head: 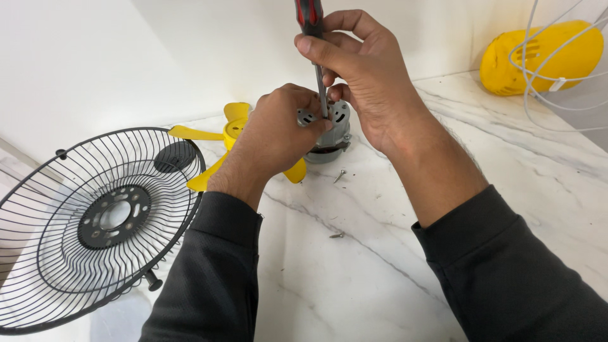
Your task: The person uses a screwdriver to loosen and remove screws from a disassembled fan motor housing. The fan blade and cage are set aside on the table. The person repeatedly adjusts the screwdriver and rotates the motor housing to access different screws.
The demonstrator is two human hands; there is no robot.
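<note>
Bright, even, diffuse light; sharp throughout. Soft shadow beneath the right hand (367,82) gripping the screwdriver (315,44). Mild sheen on marble counter (380,278) below grip.

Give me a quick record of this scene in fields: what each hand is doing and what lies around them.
left hand: grips the grey fan motor, steadying it on the table
right hand: holds a red and black screwdriver upright, its tip on top of the motor
surface: white marble table
behind left hand: yellow fan blade
far left: black wire fan guard
loose parts: two screws on the table
far right: yellow housing with white cable
</note>
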